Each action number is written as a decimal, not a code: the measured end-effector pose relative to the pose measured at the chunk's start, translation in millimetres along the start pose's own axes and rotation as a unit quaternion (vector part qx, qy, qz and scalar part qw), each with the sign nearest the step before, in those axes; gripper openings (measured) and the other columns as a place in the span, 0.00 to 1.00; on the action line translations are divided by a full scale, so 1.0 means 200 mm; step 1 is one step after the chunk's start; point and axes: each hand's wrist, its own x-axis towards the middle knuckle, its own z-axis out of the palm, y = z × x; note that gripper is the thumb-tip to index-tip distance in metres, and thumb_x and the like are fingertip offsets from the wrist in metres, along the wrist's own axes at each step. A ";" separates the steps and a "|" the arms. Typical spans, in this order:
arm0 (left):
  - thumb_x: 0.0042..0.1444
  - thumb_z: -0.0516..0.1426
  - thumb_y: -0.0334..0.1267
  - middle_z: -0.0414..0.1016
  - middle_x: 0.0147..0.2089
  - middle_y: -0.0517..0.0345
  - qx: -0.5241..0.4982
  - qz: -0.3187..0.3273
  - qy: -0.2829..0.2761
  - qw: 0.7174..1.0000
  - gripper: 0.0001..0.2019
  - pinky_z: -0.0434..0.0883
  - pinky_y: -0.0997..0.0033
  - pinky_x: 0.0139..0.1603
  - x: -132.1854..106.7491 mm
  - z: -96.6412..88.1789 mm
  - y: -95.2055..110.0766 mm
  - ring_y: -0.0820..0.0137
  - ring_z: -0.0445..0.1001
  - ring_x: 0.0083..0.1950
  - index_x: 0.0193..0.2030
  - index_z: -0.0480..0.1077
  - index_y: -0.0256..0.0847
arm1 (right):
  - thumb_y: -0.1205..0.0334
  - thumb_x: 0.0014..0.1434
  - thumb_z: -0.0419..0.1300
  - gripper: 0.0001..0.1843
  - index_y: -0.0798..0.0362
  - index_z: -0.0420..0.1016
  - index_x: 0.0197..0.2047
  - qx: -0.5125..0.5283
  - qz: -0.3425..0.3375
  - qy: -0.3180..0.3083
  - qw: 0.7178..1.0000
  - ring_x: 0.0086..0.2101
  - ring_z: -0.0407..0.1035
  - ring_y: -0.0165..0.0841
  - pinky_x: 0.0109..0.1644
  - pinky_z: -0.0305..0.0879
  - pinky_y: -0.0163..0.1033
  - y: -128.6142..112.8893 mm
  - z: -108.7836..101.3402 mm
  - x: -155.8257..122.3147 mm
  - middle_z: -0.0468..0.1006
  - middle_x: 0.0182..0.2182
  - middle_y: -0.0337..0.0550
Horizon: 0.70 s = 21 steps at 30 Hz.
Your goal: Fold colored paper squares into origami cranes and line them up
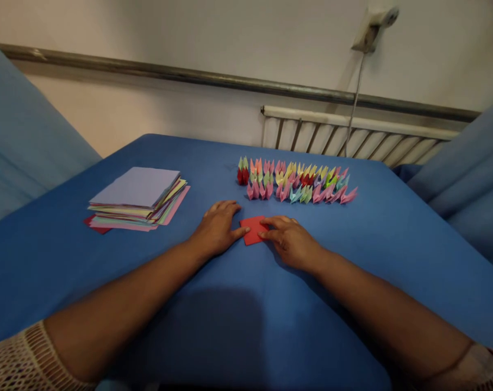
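Observation:
A small folded red paper (252,229) lies flat on the blue cloth of the table (352,260). My left hand (218,225) rests palm down at its left edge, fingers stretched, thumb tip on the paper. My right hand (289,238) presses on its right edge with curled fingertips. Behind the hands, several small folded paper figures (297,183) in pink, yellow, green and red stand in rows. A stack of coloured square sheets (138,199) lies at the left, a lilac sheet on top.
A metal rail (189,76) runs along the wall behind the table. A white radiator (352,136) stands at the back right with a cable hanging above it. Blue fabric surfaces flank both sides.

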 end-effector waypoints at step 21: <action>0.53 0.59 0.35 0.75 0.38 0.59 -0.209 -0.024 -0.004 0.978 0.19 0.71 0.63 0.42 -0.02 -0.02 0.14 0.65 0.75 0.39 0.51 0.63 0.44 | 0.72 0.57 0.57 0.24 0.50 0.67 0.57 0.138 0.008 0.101 0.985 0.62 0.58 0.39 0.64 0.57 0.51 0.06 0.06 0.04 0.61 0.63 0.52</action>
